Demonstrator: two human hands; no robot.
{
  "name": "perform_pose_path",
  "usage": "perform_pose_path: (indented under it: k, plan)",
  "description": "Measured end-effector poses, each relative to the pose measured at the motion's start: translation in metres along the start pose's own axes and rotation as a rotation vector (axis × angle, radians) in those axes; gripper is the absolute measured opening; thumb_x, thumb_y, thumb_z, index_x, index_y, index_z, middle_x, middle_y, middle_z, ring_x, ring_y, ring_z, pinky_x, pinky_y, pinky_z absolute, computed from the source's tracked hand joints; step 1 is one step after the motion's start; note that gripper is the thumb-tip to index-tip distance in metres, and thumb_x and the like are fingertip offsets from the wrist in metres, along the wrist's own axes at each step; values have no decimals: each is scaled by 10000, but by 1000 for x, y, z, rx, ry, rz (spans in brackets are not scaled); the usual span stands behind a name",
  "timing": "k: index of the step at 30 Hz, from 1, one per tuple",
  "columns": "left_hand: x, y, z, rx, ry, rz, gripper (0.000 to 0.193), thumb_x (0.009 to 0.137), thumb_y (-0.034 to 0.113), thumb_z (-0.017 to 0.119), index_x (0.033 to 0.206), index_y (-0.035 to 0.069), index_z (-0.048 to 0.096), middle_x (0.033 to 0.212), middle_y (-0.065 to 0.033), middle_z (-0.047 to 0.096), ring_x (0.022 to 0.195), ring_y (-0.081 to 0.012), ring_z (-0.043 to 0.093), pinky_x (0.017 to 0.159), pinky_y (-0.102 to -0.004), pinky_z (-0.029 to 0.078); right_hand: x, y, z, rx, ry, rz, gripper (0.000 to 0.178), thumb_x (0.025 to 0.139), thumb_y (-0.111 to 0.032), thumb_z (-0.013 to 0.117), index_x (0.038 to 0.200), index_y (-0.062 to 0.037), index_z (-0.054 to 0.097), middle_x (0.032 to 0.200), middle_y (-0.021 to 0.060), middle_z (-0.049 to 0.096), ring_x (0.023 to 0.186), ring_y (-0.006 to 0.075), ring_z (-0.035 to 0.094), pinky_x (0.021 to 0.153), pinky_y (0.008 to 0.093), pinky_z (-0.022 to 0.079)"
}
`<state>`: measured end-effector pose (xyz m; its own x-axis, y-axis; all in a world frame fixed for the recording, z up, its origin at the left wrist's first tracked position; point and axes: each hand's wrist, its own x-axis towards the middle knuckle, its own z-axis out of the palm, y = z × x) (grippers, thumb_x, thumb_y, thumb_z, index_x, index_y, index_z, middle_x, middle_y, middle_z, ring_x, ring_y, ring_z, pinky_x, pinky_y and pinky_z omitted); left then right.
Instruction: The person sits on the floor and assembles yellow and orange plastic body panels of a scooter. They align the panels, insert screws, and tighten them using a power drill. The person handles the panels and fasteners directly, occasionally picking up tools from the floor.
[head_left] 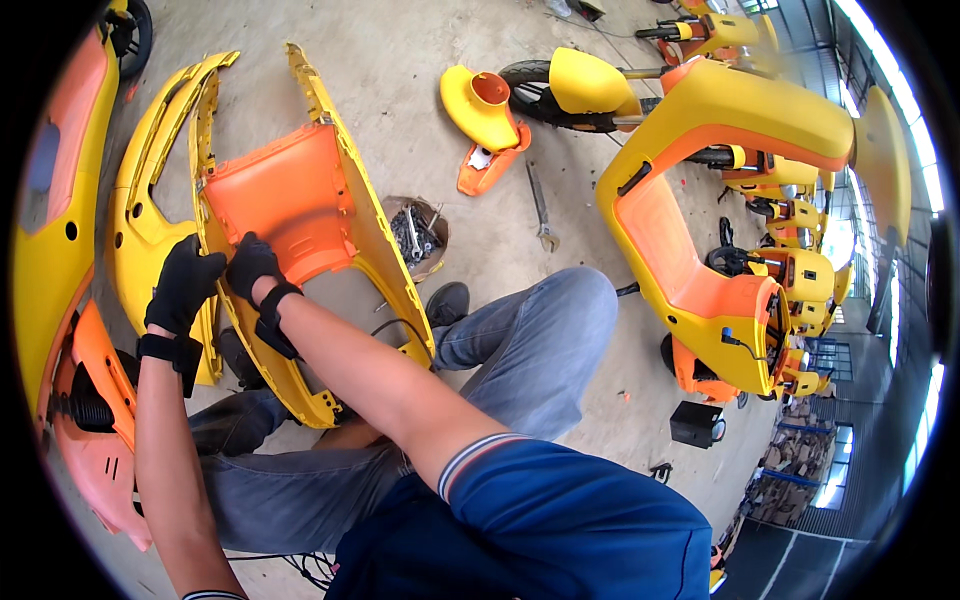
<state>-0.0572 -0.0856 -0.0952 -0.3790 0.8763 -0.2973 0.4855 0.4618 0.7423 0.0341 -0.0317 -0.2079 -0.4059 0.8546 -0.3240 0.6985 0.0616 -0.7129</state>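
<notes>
In front of me on the floor stands a scooter body shell with yellow side panels (378, 235) and an orange centre panel (275, 195). My left hand (184, 285), in a black glove, is closed on the left side panel's edge from its outer side. Against the same edge, from the inner side, my right hand (254, 266) is closed too, also gloved. The fingertips of both are partly hidden, and any small part between them cannot be made out. Another yellow panel (135, 200) lies just left of the shell.
A box of loose hardware (418, 238) sits right of the shell, with a wrench (541, 205) beyond it. Yellow and orange front parts (480, 120) lie farther off. A partly assembled scooter (660, 220) stands at the right, near a black box (697, 424). More yellow bodywork (60, 250) borders the left.
</notes>
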Motion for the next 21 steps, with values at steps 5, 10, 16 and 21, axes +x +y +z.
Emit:
perform_pose_path:
  k: [5, 10, 16, 21]
  plan:
    - [2, -7, 3, 10, 35, 21, 282, 749, 153, 563, 936, -54, 608, 755, -134, 643, 649, -216, 606, 624, -346, 482, -15, -5, -24, -206, -103, -206, 169, 846, -156, 580, 968, -41, 607, 948, 196, 645, 898, 368, 651, 771, 433, 526]
    - [3, -14, 7, 86, 69, 102, 299, 753, 195, 605, 914, -57, 595, 789, -230, 635, 735, -354, 625, 652, -389, 477, -13, -9, -20, -219, -90, -191, 203, 842, -185, 587, 978, -41, 629, 950, 203, 662, 889, 361, 658, 772, 449, 523]
    - [-2, -8, 6, 49, 64, 70, 278, 752, 178, 598, 915, -48, 592, 798, -216, 639, 757, -348, 630, 666, -391, 477, 22, 19, 4, -65, -251, -189, 220, 822, -198, 605, 966, -34, 618, 910, 187, 670, 865, 329, 670, 739, 426, 528]
    - [-2, -2, 3, 34, 53, 60, 272, 743, 157, 601, 921, -49, 596, 806, -219, 645, 771, -357, 633, 678, -394, 480, 31, 24, 15, 111, -289, -8, 217, 824, -181, 609, 954, -10, 577, 924, 190, 663, 877, 344, 665, 731, 430, 530]
